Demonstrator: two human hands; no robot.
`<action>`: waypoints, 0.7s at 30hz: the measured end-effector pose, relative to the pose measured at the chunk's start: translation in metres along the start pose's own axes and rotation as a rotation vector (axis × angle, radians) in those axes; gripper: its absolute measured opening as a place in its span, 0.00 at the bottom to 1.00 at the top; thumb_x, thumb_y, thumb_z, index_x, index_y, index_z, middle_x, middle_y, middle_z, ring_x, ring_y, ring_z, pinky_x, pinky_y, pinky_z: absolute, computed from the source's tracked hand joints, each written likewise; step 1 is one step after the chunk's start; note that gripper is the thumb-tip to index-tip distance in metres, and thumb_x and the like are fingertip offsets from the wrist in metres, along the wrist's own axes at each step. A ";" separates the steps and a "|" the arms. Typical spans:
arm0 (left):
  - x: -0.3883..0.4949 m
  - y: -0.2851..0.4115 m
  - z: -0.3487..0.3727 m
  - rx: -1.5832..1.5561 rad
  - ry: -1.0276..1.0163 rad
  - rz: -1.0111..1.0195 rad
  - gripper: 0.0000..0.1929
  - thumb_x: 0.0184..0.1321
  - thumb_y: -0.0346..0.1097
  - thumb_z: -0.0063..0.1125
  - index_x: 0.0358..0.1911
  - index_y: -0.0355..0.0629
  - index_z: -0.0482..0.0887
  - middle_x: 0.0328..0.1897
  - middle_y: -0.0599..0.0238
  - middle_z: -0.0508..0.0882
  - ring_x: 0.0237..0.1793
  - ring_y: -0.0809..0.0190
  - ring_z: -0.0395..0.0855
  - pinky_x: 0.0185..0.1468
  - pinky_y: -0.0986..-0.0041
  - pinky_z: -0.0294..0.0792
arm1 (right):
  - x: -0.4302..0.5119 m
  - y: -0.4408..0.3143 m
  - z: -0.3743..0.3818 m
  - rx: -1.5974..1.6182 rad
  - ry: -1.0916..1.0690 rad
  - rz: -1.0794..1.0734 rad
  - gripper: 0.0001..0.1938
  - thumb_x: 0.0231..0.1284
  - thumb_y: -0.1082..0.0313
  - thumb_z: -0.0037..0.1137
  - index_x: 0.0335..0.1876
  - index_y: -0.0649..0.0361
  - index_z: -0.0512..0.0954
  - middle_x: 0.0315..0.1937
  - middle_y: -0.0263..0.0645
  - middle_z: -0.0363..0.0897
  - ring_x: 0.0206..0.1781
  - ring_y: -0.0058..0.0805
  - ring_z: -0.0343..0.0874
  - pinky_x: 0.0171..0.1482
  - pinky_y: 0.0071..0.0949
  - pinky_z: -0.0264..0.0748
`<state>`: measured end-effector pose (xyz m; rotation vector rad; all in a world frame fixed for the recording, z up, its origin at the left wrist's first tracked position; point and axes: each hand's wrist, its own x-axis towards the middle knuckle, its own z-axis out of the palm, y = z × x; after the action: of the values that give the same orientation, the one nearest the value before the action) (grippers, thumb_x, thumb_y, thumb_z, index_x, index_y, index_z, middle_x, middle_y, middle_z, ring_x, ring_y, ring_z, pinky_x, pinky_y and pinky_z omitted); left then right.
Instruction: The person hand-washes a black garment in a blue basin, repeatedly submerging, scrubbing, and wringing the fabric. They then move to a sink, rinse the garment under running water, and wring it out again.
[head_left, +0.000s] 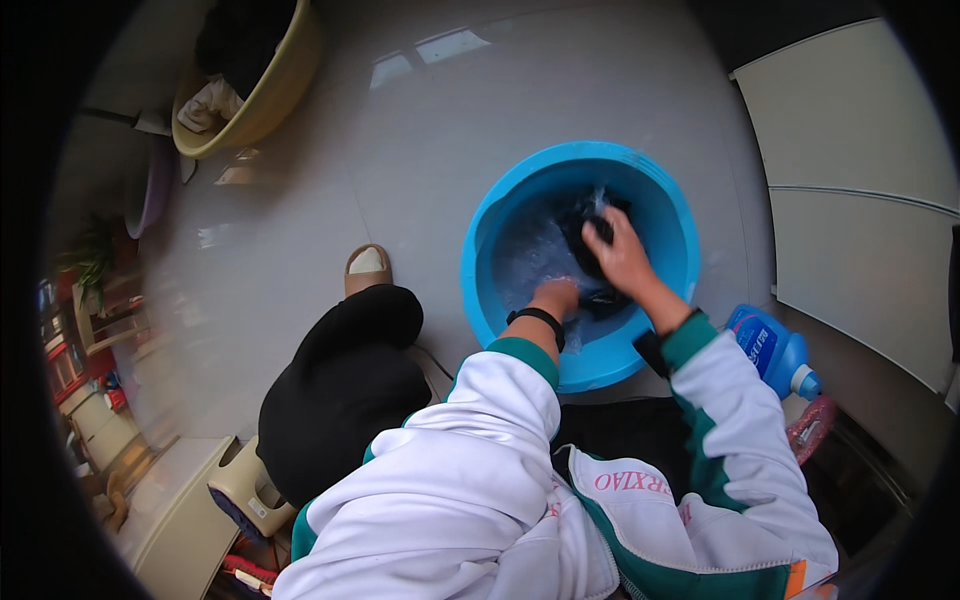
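A blue plastic basin (480, 225) on the tiled floor holds soapy, cloudy water and a wet black cloth (585, 225). My right hand (619, 251) is over the right part of the basin, its fingers curled against the black cloth; blur leaves the grip uncertain. Lower and to the left, my left hand (561, 291) dips into the water beside the cloth, its fingers mostly hidden. A black band circles the left wrist and a dark watch-like thing is on the right.
A blue detergent bottle (769, 351) lies right of the basin, near a pink brush-like object (811, 429) and a pale cabinet (855, 247). A yellow tub (289, 97) with clothes stands upper left. A beige stool (251, 487) is at lower left.
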<state>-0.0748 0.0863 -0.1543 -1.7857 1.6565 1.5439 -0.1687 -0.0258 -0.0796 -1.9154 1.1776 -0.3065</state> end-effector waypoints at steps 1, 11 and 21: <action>0.001 0.000 0.001 -0.070 -0.039 -0.035 0.24 0.60 0.45 0.59 0.59 0.46 0.79 0.63 0.53 0.78 0.64 0.48 0.75 0.64 0.61 0.70 | -0.025 0.001 -0.007 -0.137 -0.064 -0.203 0.21 0.63 0.54 0.59 0.55 0.58 0.76 0.68 0.56 0.63 0.65 0.62 0.66 0.66 0.50 0.65; 0.001 0.005 -0.002 -0.239 0.128 -0.136 0.26 0.64 0.28 0.44 0.68 0.46 0.64 0.67 0.52 0.74 0.66 0.44 0.72 0.66 0.54 0.67 | 0.030 0.036 0.049 -0.657 -0.686 0.127 0.22 0.63 0.53 0.51 0.62 0.48 0.74 0.66 0.45 0.69 0.69 0.49 0.66 0.66 0.52 0.65; 0.005 -0.001 -0.011 -0.088 -0.020 0.015 0.30 0.55 0.41 0.65 0.64 0.48 0.72 0.64 0.50 0.77 0.64 0.45 0.74 0.64 0.58 0.70 | 0.042 0.008 0.010 0.144 0.103 0.284 0.24 0.70 0.47 0.45 0.52 0.63 0.78 0.52 0.58 0.78 0.60 0.59 0.73 0.64 0.44 0.68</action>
<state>-0.0696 0.0752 -0.1544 -1.7982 1.6198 1.6604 -0.1453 -0.0568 -0.1012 -1.6000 1.4366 -0.3291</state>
